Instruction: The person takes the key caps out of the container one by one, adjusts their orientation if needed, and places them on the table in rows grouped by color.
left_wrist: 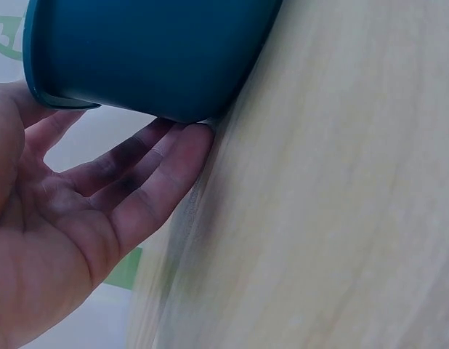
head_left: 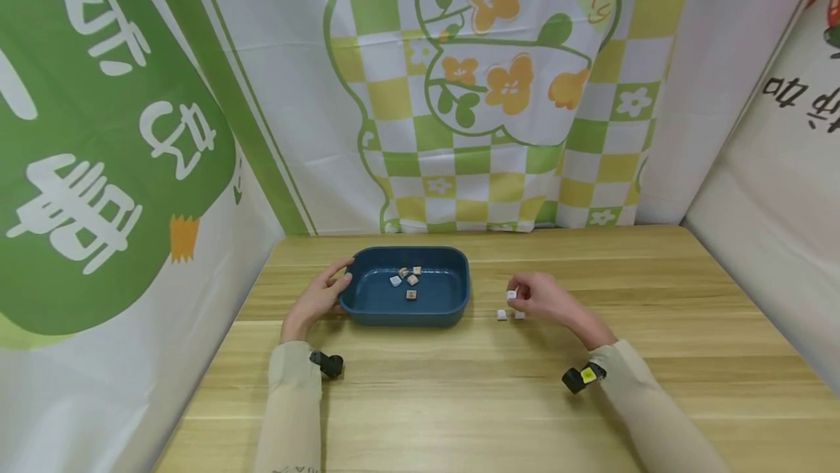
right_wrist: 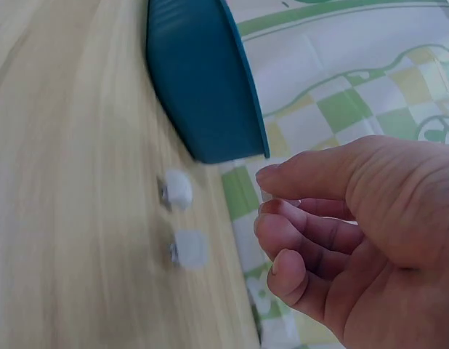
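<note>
From my remote post I see a table (head_left: 459, 393) with a pale yellowish wood-grain top. A dark blue rectangular tray (head_left: 407, 318) with rounded corners sits upright on it, left of centre towards the far edge. Near the tray's right side, one small white block (head_left: 502, 315) lies just beside a second white block (head_left: 520, 315) (markings too small for me to read).
</note>
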Demonstrator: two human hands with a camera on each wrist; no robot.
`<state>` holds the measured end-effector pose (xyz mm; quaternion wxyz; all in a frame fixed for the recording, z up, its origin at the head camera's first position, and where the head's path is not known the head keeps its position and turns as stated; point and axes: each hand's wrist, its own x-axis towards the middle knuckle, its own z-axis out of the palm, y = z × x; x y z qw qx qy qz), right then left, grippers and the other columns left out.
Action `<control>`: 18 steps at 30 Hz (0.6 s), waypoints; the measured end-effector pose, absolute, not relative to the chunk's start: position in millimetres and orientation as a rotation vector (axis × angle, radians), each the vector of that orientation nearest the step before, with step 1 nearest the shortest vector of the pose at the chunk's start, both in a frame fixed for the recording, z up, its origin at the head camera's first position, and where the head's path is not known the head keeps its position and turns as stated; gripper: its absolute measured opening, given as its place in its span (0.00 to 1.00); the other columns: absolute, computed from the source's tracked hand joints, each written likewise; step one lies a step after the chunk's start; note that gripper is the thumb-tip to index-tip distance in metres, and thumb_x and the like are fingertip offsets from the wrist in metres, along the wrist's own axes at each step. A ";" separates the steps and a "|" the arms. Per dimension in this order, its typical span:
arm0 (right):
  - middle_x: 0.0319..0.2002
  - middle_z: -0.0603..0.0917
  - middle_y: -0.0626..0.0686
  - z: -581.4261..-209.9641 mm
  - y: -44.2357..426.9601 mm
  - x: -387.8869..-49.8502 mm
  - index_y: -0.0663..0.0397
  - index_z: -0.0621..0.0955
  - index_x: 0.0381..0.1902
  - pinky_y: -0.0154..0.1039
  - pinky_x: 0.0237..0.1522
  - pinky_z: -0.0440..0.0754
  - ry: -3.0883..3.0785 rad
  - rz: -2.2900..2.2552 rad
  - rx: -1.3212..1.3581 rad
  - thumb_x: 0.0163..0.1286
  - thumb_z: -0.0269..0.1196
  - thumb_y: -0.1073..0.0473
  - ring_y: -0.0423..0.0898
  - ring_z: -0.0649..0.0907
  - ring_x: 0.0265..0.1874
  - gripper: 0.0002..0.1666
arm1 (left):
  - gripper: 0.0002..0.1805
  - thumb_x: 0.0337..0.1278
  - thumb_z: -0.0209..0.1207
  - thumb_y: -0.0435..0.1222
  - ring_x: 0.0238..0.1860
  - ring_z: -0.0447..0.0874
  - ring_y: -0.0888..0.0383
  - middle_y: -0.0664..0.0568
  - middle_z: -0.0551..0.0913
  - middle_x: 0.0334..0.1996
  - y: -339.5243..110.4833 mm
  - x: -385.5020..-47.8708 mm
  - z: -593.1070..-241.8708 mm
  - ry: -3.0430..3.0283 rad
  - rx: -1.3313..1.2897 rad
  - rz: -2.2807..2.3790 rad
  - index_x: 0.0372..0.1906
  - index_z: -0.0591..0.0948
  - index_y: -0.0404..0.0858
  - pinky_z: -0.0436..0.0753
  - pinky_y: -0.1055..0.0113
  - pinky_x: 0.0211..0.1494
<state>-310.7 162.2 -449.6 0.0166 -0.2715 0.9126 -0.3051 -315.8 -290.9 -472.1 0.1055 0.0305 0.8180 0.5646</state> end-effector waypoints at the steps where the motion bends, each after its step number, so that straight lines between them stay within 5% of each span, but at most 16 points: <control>1: 0.23 0.78 0.46 -451.2 165.1 -310.9 0.56 0.81 0.35 0.32 0.25 0.72 2.841 -0.939 -0.837 0.63 0.66 0.62 0.37 0.74 0.22 0.04 | 0.29 0.77 0.45 0.46 0.29 0.83 0.56 0.27 0.65 0.67 -290.9 -315.9 -472.1 2.410 0.088 1.666 0.78 0.56 0.55 0.86 0.49 0.44; 18: 0.23 0.79 0.48 -465.7 197.9 -311.8 0.61 0.81 0.37 0.31 0.25 0.73 2.762 -0.969 -0.808 0.59 0.67 0.66 0.36 0.75 0.22 0.09 | 0.29 0.77 0.46 0.45 0.31 0.85 0.55 0.28 0.64 0.69 -290.7 -315.0 -471.7 2.405 0.074 1.670 0.77 0.57 0.55 0.86 0.48 0.45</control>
